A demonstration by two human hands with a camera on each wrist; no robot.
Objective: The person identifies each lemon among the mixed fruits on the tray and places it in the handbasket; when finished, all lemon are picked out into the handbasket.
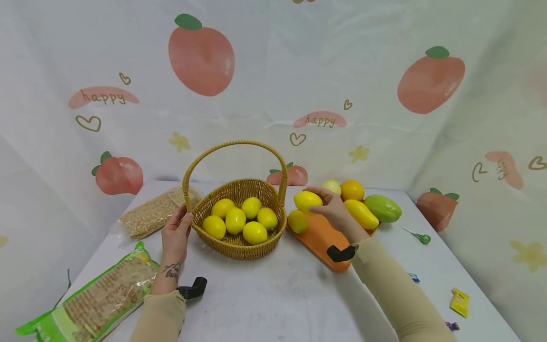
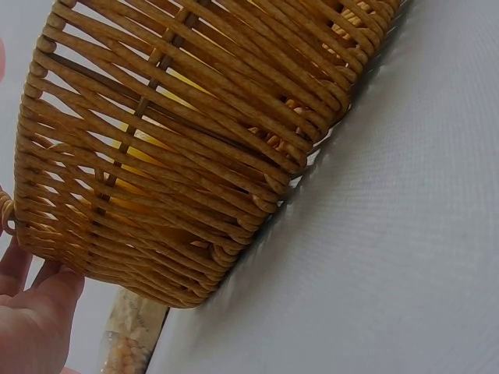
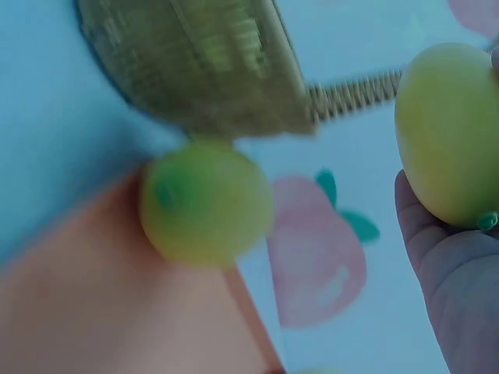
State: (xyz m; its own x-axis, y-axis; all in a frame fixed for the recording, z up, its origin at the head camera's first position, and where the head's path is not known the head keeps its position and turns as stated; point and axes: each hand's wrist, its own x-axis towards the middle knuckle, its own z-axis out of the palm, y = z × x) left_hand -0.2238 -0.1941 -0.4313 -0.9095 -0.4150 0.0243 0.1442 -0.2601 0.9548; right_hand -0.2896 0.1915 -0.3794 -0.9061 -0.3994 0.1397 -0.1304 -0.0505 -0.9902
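A woven wicker basket (image 1: 243, 251) with a tall arched handle stands on the table, and several yellow lemons (image 1: 235, 221) lie inside it. My left hand (image 1: 174, 240) grips its left rim beside the foot of the handle; the left wrist view shows the fingers (image 2: 54, 296) against the weave. To the right of the basket, my right hand (image 1: 335, 211) holds a lemon (image 1: 308, 202) up in the air, with its green stem end visible in the right wrist view. Below it, another lemon (image 1: 297, 222) rests at the left end of an orange tray (image 1: 320, 237).
Beyond my right hand sit a yellow mango (image 1: 361, 214), a green papaya-like fruit (image 1: 382, 208), an orange (image 1: 352, 190) and a pale round fruit (image 1: 332, 187). Packaged bags (image 1: 107, 294) lie at left. Small wrappers (image 1: 459, 302) lie at right.
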